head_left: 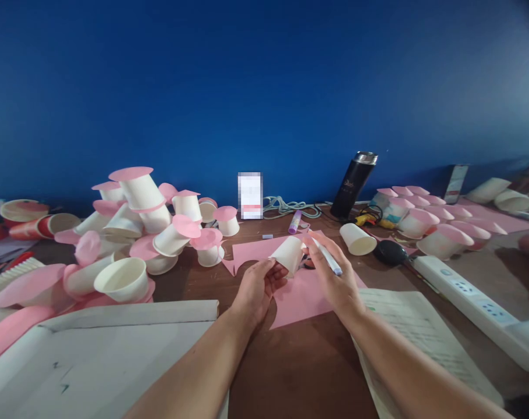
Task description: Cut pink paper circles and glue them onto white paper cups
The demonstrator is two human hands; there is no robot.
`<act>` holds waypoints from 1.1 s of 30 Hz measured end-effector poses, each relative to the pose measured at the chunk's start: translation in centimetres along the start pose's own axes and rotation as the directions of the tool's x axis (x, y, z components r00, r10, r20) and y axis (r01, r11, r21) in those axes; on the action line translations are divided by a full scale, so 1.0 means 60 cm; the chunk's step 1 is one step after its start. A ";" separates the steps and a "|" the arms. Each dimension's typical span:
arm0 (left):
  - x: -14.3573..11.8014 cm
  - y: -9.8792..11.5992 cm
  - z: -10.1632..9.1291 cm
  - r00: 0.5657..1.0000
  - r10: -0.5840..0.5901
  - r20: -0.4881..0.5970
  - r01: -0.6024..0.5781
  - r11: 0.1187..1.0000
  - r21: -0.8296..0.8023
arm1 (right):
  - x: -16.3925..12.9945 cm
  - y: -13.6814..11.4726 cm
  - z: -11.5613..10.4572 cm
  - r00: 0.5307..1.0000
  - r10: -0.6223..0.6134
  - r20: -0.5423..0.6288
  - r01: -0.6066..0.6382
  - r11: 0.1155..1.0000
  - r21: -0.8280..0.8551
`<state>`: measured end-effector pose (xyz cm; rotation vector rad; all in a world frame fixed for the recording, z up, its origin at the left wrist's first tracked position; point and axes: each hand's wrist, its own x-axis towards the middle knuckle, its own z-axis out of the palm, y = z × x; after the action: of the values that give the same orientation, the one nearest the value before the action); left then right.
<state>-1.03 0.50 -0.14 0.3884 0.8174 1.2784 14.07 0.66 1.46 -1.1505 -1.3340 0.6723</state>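
A white paper cup [287, 254] lies tilted on its side between my hands. My left hand [258, 288] is closed around the cup's lower left part. A white marker [327, 256] with a bluish end rests in the grip of my right hand [339, 285]. The marker's other end, near the cup, is hidden by my fingers. Below both hands lies a cut sheet of pink paper [301, 299], with a curved piece taken from its edge. A small pale cap-like piece [267, 236] sits on the brown table behind the cup.
Several cups with pink paper discs [185, 227] are heaped at left, with more in rows [441, 230] at right. Behind stand a phone [250, 198] and a black flask [354, 183]. A purple glue stick [295, 222], loose cup [358, 239] and power strip [469, 302] surround my workspace.
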 end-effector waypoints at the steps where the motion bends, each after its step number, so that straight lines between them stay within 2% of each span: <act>1: -0.001 0.001 0.000 1.000 -0.019 0.003 0.019 1.000 -0.002 | 0.000 0.002 -0.001 1.000 -0.011 0.001 0.011 1.000 -0.017; 5: -0.007 0.005 0.002 0.996 -0.064 0.061 0.065 0.998 -0.004 | 0.003 0.010 -0.003 0.998 -0.054 -0.027 0.052 0.997 -0.057; 10: -0.010 0.008 0.006 0.995 -0.092 0.050 0.091 0.996 0.015 | 0.008 0.017 -0.003 0.999 0.025 0.020 -0.027 0.994 0.104; 15: -0.008 0.008 0.004 0.990 -0.131 0.056 0.131 0.991 0.012 | 0.009 0.019 -0.003 0.999 0.032 0.017 -0.033 0.997 0.072; 17: -0.009 0.006 0.005 0.989 -0.111 0.097 0.110 0.994 0.014 | 0.008 0.019 -0.003 0.999 0.052 0.005 -0.052 0.997 0.052; 20: -0.014 0.002 0.006 0.974 -0.047 0.221 0.037 0.998 0.051 | 0.006 0.018 -0.003 0.998 0.056 0.007 -0.056 0.998 -0.018; 23: -0.016 -0.001 0.008 0.957 -0.034 0.289 0.008 0.996 0.093 | 0.005 0.015 -0.004 1.000 -0.005 -0.009 0.004 0.996 -0.087; 27: -0.009 -0.003 0.007 0.974 0.013 0.227 -0.030 0.997 0.071 | 0.001 0.007 -0.008 0.983 -0.179 -0.049 0.170 0.975 -0.146; 30: -0.002 -0.004 0.006 0.984 0.049 0.172 -0.055 0.998 0.031 | -0.009 -0.005 -0.009 0.978 -0.200 0.053 0.205 0.969 -0.138; 33: 0.001 -0.006 0.004 0.989 0.079 0.125 -0.079 0.997 0.000 | -0.018 -0.019 -0.009 0.949 -0.254 0.188 0.284 0.946 -0.156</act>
<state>-0.60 0.52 -0.22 0.5036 0.7051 1.3125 14.12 -0.85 2.13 -1.0440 -1.6878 0.4603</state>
